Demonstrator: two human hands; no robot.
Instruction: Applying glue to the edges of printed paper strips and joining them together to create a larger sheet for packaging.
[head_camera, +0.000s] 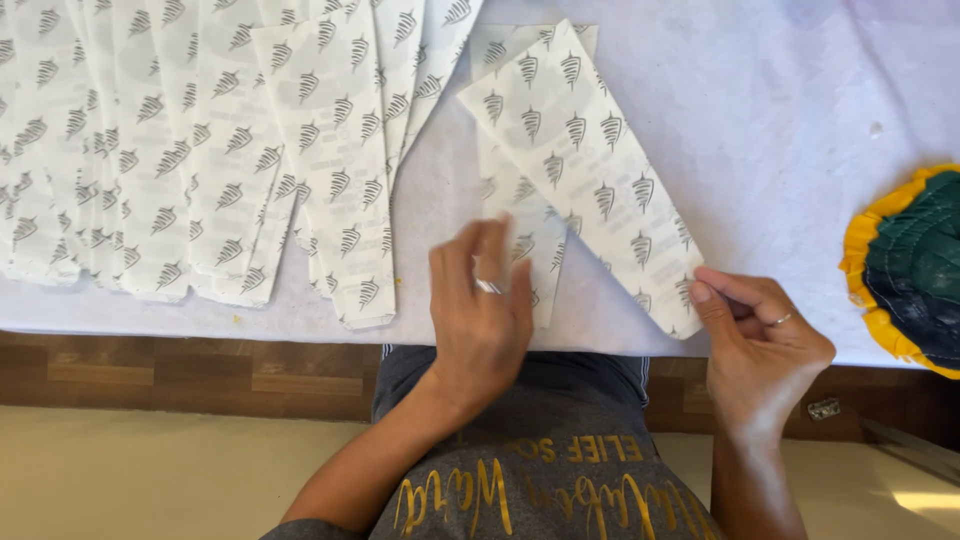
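A fanned row of printed white paper bags (200, 150) is spread over the left of the white table covering (780, 110), their lower ends near its front edge. The left hand (480, 315) is held loosely open, fingers raised over a flat bag (520, 225), gripping nothing. A slanted paper bag (585, 165) is pinched at its lower corner by the right hand (760, 350). Bare cloth lies beyond, up to a yellow-rimmed quilted pad (915, 265). Wood flooring (180, 370) shows below the table edge.
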